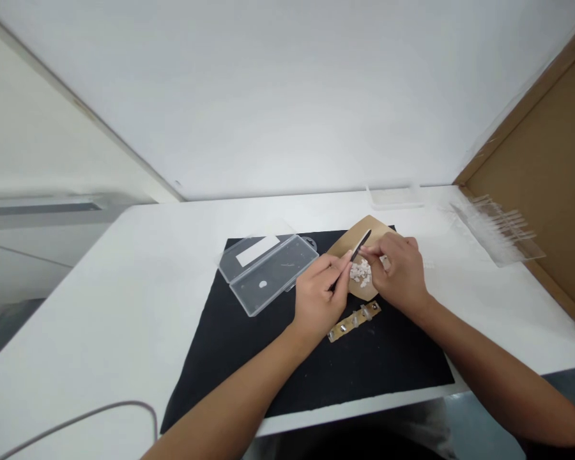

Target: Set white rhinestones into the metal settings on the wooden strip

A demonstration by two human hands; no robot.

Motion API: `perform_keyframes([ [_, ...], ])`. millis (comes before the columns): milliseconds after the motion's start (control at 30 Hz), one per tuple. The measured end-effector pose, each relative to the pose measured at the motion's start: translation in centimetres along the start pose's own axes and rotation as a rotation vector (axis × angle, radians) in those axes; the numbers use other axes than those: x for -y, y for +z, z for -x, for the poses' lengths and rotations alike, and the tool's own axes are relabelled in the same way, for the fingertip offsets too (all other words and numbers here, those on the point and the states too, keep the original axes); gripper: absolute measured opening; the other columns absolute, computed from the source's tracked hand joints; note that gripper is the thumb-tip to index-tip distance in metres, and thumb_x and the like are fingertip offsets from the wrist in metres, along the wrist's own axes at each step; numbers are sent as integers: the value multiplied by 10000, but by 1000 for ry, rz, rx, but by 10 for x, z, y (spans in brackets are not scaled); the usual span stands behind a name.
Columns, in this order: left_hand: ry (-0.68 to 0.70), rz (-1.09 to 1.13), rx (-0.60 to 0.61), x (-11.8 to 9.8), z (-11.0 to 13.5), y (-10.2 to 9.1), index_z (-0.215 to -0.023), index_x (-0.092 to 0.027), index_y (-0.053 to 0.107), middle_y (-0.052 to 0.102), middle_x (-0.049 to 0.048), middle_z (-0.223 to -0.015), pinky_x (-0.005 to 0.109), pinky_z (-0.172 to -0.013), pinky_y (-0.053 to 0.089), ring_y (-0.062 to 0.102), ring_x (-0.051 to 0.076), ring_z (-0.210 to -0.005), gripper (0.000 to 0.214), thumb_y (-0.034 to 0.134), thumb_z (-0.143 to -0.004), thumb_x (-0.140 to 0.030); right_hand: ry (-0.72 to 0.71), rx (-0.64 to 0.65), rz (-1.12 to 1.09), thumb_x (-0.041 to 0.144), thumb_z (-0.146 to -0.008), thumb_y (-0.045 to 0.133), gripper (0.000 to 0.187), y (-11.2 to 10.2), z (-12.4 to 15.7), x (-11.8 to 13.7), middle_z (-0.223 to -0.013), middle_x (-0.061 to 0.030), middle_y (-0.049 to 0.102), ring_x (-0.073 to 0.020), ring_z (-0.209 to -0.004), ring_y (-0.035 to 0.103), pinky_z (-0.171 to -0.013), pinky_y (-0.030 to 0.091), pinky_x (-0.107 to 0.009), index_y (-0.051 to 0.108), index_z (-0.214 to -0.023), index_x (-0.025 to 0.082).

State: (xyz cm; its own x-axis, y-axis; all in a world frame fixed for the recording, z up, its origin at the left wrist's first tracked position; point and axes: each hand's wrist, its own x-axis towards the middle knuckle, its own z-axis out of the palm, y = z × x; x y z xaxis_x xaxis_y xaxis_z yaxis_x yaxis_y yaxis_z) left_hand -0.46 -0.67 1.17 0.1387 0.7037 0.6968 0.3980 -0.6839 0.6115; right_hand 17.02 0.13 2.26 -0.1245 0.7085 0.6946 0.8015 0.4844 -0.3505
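My left hand is closed round a slim black pointed tool, whose kind I cannot make out; it slants up and to the right. The fingertips of my right hand are pinched together beside the tool's upper part, and whatever they hold is too small to see. Beneath both hands lies a brown paper tray with a pile of small white pieces in it. Nearer to me, a narrow tan strip carries several small clear and shiny parts.
An open clear plastic case with a white label rests on the black mat, left of my hands. Toward the back stands a clear shallow tray. Clear strips lie beside the brown panel at right. A cable crosses the table's front left.
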Motion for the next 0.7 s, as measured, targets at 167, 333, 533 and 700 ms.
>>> perform_keyframes([
  [167,-19,12,17,-1,1,-1,-1166,-187,805,710,18,-737,264,-717,568,687,135,-715,242,614,-1024,-146,-30,45,11,190,-993,620,255,-2,-1,0,-702,25,628,-159,-687,576,-772,343,-363,540,-753,222],
  [333,-16,17,14,-1,1,0,-1175,-184,804,718,27,-750,271,-742,581,701,143,-740,246,615,-1022,-145,0,11,11,164,-982,624,214,-3,-2,-1,-745,26,660,-160,-726,610,-787,349,-361,559,-786,221],
  [533,12,14,-14,1,1,2,-1241,-194,781,718,28,-759,275,-729,579,696,144,-747,278,614,-1024,-147,20,-4,55,183,-999,613,214,-4,-1,-1,-736,16,657,-171,-725,605,-777,343,-365,577,-791,221],
  [700,1,20,1,-1,0,1,-1186,-182,801,718,27,-753,270,-737,579,698,138,-741,254,618,-1017,-127,-10,27,22,166,-996,604,260,-4,-2,0,-705,26,626,-163,-705,589,-784,341,-363,545,-748,218],
])
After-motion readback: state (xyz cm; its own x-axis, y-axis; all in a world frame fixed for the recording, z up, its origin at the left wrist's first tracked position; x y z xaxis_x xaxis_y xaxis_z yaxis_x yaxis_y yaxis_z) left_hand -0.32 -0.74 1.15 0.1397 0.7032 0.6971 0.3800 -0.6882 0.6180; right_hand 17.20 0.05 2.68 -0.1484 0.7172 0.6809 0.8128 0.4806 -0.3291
